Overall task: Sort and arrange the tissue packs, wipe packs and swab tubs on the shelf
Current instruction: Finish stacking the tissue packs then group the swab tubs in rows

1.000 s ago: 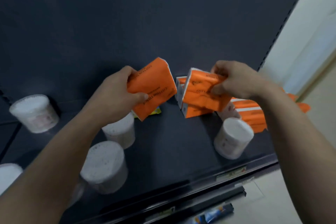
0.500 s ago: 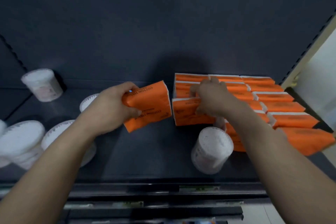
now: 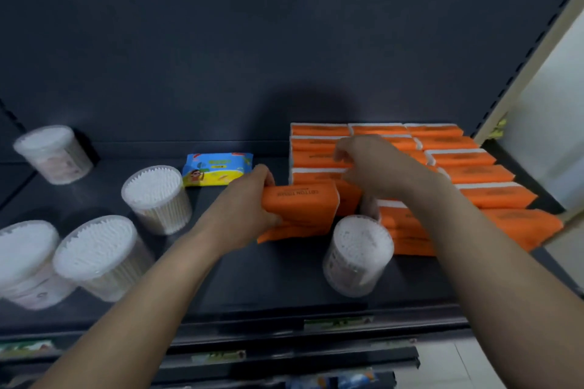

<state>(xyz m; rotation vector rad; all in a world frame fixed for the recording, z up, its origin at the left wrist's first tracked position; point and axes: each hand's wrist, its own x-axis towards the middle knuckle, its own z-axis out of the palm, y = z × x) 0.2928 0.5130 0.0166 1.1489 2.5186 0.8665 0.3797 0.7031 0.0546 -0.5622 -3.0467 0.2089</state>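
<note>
My left hand (image 3: 245,208) grips an orange tissue pack (image 3: 303,208) by its left end, holding it low against the front of the orange row. My right hand (image 3: 376,164) rests with curled fingers on the stacked orange tissue packs (image 3: 467,174) filling the shelf's right side; whether it grips one I cannot tell. A clear swab tub (image 3: 358,254) stands just in front of the packs, below my right forearm. A blue and yellow wipe pack (image 3: 216,169) lies behind my left hand.
Several more swab tubs stand on the left: one at the back (image 3: 52,153), one mid-shelf (image 3: 156,197), and two near the front edge (image 3: 98,257). The dark shelf (image 3: 252,281) has a price-tag rail along its front. A pale wall borders the right.
My left hand has carried its orange pack right and down until it meets the row. My right hand has set its pack into the stack. The wipe pack is now uncovered.
</note>
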